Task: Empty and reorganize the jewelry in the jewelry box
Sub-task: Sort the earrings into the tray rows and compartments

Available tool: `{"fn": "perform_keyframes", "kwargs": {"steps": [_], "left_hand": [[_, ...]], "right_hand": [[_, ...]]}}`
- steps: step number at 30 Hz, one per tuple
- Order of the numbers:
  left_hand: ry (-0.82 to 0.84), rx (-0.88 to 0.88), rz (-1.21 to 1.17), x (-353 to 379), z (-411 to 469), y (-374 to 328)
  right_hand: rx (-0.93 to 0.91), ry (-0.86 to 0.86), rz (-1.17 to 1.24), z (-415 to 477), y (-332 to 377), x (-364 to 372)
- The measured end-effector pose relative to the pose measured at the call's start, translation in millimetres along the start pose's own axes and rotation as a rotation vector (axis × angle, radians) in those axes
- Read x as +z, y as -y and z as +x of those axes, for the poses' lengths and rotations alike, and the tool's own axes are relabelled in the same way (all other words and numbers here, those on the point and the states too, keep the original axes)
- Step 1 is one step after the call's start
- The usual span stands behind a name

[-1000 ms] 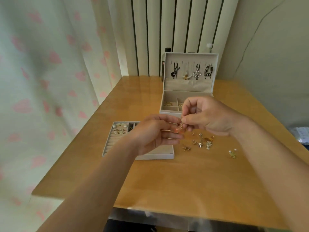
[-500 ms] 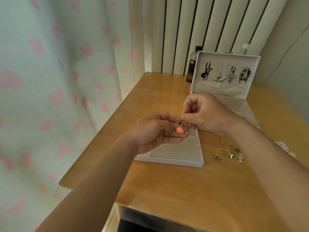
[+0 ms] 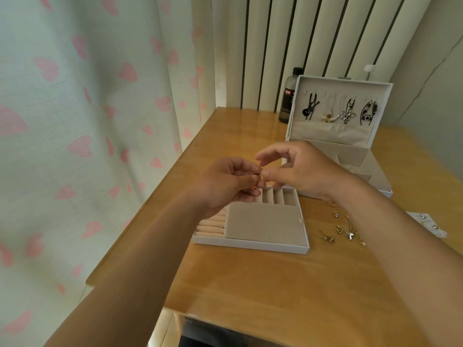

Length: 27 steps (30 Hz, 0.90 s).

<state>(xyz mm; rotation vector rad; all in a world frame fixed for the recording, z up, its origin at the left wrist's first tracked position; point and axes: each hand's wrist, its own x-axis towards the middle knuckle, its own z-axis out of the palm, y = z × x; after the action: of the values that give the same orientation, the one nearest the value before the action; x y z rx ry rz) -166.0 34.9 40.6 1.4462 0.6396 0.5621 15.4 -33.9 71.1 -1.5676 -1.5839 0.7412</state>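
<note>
Closest to the camera, two bare forearms reach out over a glossy honey-coloured wooden counter (image 3: 275, 284). A shallow white tray (image 3: 263, 224) lies flat on it, lined in beige: pale ring rolls (image 3: 210, 226) fill its left end, a plain flat pad fills the middle and right, and short upright slots (image 3: 273, 196) run along the far edge. Just right of the tray, a scatter of loose earrings (image 3: 347, 231) lies on the wood, small gold and silver pieces, some with pale stones. A white card (image 3: 426, 224) with more studs lies at the right edge. Above the tray's far edge the left grip (image 3: 225, 186) is curled, its thumb and fingertips pinching a small earring (image 3: 256, 172) of thin rose-gold wire hooks, with a glimpse of orange lower down among the fingers. The right grip (image 3: 308, 171) faces it, fingers loosely spread and bent, forefinger and thumb apart on either side of the hook's tip. Whether they touch the wire cannot be told. Beyond the hands the white jewelry box (image 3: 375, 171) sits open, its lid upright. Four hanging pieces show inside the lid above a cloth pocket: one black, one cream flower, one silver, one black with beads. A dark bottle (image 3: 290, 101) stands just behind the box's left corner. A heart-print curtain (image 3: 87, 121) hangs at the left.
</note>
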Motion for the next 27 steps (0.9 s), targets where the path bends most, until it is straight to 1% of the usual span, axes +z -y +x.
{"fn": "perform_keyframes", "kwargs": {"steps": [3,9,18,21,27], "left_hand": [[-0.009,0.007,0.086,-1,5,-7],[-0.026,0.023,0.177,1,11,-8],[-0.076,-0.021,0.135,4,20,-4],[-0.078,-0.043,0.121,3,24,0],[-0.143,-0.072,0.036,-6,32,14]], "right_hand": [[0.067,0.073,0.143,2,3,1],[0.071,-0.039,0.158,7,3,1],[0.081,-0.161,0.039,14,-11,8],[0.109,-0.189,0.066,17,-17,9],[0.189,-0.161,0.137,21,-26,13]]}}
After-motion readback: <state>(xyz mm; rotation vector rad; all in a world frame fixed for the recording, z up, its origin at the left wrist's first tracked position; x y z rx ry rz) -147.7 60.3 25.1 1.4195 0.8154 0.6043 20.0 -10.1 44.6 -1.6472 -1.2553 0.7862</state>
